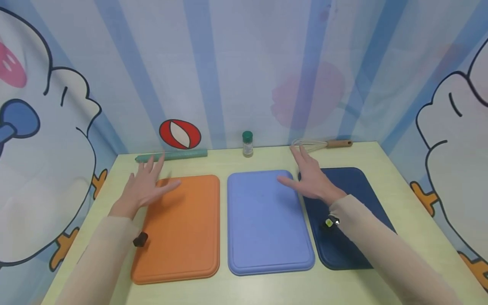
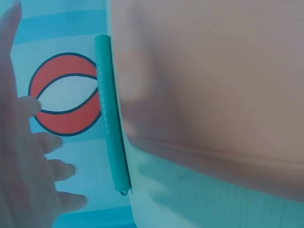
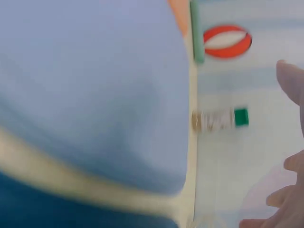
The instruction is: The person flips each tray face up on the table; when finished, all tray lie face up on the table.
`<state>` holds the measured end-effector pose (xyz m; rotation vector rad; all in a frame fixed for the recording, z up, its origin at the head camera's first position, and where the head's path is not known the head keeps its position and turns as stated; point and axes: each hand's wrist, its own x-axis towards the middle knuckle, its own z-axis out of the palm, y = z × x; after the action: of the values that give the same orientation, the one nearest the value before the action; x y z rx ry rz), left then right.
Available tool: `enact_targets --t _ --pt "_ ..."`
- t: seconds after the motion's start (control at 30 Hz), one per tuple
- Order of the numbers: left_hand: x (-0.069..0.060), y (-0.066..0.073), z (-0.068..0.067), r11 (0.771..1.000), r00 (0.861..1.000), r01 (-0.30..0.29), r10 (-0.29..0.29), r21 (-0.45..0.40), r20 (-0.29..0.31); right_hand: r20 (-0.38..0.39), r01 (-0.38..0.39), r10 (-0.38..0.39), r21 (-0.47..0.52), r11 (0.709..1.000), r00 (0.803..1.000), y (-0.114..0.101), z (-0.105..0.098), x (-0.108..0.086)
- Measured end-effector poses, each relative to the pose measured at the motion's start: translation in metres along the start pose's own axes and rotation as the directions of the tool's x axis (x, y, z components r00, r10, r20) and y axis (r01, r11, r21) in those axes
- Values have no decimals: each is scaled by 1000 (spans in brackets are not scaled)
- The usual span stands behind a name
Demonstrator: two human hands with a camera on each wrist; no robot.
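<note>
L hand [image 1: 145, 184] nr ticked rod [image 2: 112, 114], R hand [image 1: 311, 177], jar [image 1: 247, 136] label [image 3: 217, 120] illeg.

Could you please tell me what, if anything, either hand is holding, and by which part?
Nothing is held: the left hand and right hand both have their fingers spread, with nothing between them.

Both arms reach forward from the lower corners, well apart, in pale sleeves; the left forearm [image 1: 103, 258] slants inward toward the middle, and the right forearm [image 1: 385, 241] slants in from the other side. Bare skin shows at each wrist past the cuff. The left hand [image 1: 145, 186] hangs back upward, fingers spread forward, thumb stretched inward. The right hand [image 1: 311, 180] mirrors it, its fingers pointing forward and leftward, its thumb held out toward the left hand. Neither hand grips anything
</note>
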<state>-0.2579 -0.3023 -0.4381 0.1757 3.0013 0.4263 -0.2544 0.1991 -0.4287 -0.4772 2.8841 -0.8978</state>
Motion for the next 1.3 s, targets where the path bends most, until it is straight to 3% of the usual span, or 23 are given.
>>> enact_targets --t 0.2,0.57,0.77,1.03,1.3 --pt "-14 3 -4 998 993 43 -39 -38 114 47 94 -98 70 993 994 -31 22 -10" --pt "-29 0 -3 997 986 16 -3 -80 165 125 208 -225 139 968 966 -77 59 -21" --pt "-33 -6 3 993 980 1 23 -121 197 183 217 -245 159 963 952 -100 74 -22" --pt "-42 -11 4 986 963 49 -4 -162 270 273 193 -238 182 964 932 -124 98 -26" --pt "-45 -11 5 976 957 54 10 -211 289 302 184 -239 200 962 923 -136 110 -26"
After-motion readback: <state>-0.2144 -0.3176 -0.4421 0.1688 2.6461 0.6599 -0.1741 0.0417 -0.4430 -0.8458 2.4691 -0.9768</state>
